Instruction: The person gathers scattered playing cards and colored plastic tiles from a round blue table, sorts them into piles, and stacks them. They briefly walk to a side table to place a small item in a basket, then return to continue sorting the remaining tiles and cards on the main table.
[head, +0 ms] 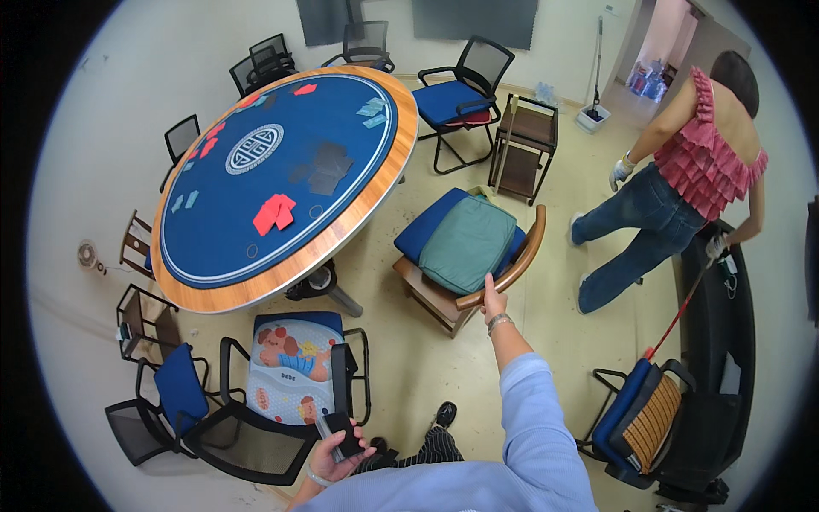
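My left hand (336, 451) is closed around a dark flat stack (345, 436) that looks like cards or a case. Just beyond it stands a black mesh-backed chair (256, 441) with a cartoon-printed seat pad (291, 371). With my right hand (494, 301) I grip the near end of the curved wooden backrest (534, 246) of a wooden chair (419, 288). A green cushion (470, 243) lies on top of a blue one (414, 229) on that chair's seat.
A round blue-topped table (281, 261) carries red cards (275, 214), black cards (330, 168) and pale blue cards (372, 110). At right, a gloved person (694, 166) holds a red-handled pole (678, 320). A small trolley (528, 137) and a mop bucket (592, 120) stand ahead.
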Demonstrator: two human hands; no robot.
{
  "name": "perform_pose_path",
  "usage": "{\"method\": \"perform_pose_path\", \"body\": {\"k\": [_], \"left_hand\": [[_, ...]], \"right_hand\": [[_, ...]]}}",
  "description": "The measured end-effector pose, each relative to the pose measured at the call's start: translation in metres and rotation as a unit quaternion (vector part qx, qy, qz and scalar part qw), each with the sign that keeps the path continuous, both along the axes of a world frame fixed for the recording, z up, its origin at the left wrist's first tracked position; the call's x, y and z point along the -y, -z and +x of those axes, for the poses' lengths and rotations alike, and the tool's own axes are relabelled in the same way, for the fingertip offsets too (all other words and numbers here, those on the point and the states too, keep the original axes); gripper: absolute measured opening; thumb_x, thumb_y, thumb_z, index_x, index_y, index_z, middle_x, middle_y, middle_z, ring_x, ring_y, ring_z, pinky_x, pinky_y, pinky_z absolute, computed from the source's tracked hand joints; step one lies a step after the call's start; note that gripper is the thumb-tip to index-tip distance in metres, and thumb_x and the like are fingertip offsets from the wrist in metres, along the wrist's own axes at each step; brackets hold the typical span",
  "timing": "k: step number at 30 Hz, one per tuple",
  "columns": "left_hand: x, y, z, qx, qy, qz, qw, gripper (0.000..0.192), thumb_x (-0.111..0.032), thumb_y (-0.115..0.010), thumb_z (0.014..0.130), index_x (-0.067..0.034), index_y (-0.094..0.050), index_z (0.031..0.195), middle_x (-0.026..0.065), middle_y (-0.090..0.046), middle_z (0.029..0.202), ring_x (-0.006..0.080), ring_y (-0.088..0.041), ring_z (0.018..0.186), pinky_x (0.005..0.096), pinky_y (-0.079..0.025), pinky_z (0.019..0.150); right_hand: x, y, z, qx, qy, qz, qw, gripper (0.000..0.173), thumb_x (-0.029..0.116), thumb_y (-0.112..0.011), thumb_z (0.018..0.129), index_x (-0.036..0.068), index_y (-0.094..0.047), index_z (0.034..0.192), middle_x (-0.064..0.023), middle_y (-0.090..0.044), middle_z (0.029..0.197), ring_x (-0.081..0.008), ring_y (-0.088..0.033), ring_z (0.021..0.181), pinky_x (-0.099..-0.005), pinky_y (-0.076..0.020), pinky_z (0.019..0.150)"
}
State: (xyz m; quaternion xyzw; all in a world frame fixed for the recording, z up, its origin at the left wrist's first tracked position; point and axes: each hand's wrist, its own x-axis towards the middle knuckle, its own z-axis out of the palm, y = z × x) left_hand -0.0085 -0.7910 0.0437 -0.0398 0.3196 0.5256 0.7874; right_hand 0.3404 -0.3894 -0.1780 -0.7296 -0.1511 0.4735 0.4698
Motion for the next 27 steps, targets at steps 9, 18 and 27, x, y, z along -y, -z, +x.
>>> {"method": "perform_pose_path", "body": {"k": [9, 18, 27], "left_hand": [[-0.008, -0.022, 0.035, -0.072, -0.055, -0.006, 0.996, 0.037, -0.022, -0.062, 0.099, -0.012, -0.053, 0.133, 0.0058, -0.061, 0.113, 0.0247, -0.062, 0.106, 0.0530, -0.055, 0.102], [-0.033, -0.024, 0.045, -0.083, -0.006, 0.016, 0.996, 0.038, -0.021, -0.062, 0.099, -0.010, -0.052, 0.134, 0.0070, -0.063, 0.112, 0.0242, -0.064, 0.105, 0.0537, -0.056, 0.100], [-0.086, -0.026, 0.069, -0.061, 0.125, 0.052, 0.989, 0.033, -0.016, -0.064, 0.099, -0.009, -0.054, 0.130, 0.0059, -0.065, 0.109, 0.0209, -0.067, 0.101, 0.0517, -0.057, 0.100]], "right_hand": [[-0.013, -0.006, 0.002, -0.106, 0.237, 0.046, 0.965, 0.021, 0.005, -0.072, 0.076, -0.001, -0.058, 0.091, -0.0067, -0.062, 0.077, -0.0176, -0.059, 0.065, -0.0355, -0.0505, 0.062], [0.115, -0.003, 0.124, -0.079, 0.177, 0.045, 0.980, 0.017, 0.006, -0.074, 0.077, 0.007, -0.059, 0.086, -0.0003, -0.060, 0.071, -0.0128, -0.057, 0.061, -0.0288, -0.0473, 0.057], [0.317, -0.007, 0.253, -0.035, 0.244, -0.024, 0.969, 0.011, 0.008, -0.067, 0.081, 0.008, -0.057, 0.084, -0.0016, -0.058, 0.070, -0.0137, -0.055, 0.059, -0.0285, -0.0465, 0.055]]}}
